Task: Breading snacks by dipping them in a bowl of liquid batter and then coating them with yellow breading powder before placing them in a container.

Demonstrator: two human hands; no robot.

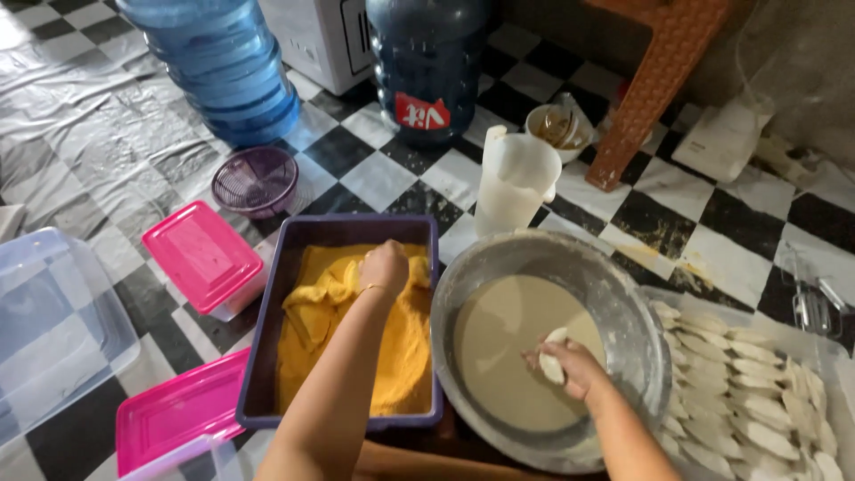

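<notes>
My left hand [384, 265] is closed and pressed into the yellow crumbs in a purple rectangular tub [344, 231], with crumbs heaped around it; what it grips is hidden. My right hand [570, 366] holds a pale half-moon dough piece [552, 360] over the beige batter in a wide metal bowl [623, 294]. A clear tray [824, 356] on the right holds several more pale dough pieces [744, 405].
A pink lidded box [203, 254] and a pink lid [174, 414] lie left of the tub, beside a clear plastic bin [53, 330]. Behind stand two blue water jugs [223, 62], a purple strainer [255, 181], a white jug [515, 183] and a brown stool leg [646, 98].
</notes>
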